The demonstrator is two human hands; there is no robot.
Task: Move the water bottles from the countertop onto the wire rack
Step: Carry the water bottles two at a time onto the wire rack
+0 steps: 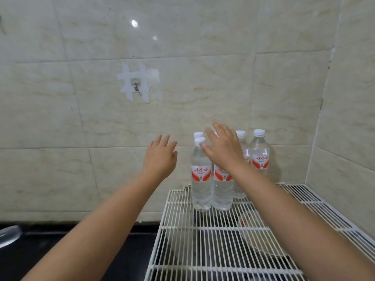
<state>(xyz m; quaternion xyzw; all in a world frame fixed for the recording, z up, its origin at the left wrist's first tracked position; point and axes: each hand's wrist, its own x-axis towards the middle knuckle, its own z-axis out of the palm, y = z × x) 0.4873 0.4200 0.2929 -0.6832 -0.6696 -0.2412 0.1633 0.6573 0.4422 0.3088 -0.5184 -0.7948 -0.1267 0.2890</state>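
Five clear water bottles with white caps and red-and-white labels stand upright at the far end of the white wire rack (223,236), close to the tiled wall: the front-left bottle (201,175), a front-right bottle (222,191) touching it, one behind of which only the cap (198,134) shows, another at the back (241,138) mostly hidden by the wrist, and the far-right bottle (259,153) standing a little apart. Their long axes run vertical. The right hand (222,148) hangs in front of the cluster at cap height, palm turned away, fingers straight and spread, holding nothing; its thumb tip lies just beside the cap of the front-left bottle, though contact cannot be told. The left hand (161,157) is raised to the left of the rack, fingers loosely extended and empty, with no bottle beneath it. The right hand is plainly the nearer to the bottles. On the visible strip of dark countertop (60,246) no bottle shows, so the move looks finished or nearly so; any further bottle would lie out of view, low and to the left, likelier within reach of the left hand.
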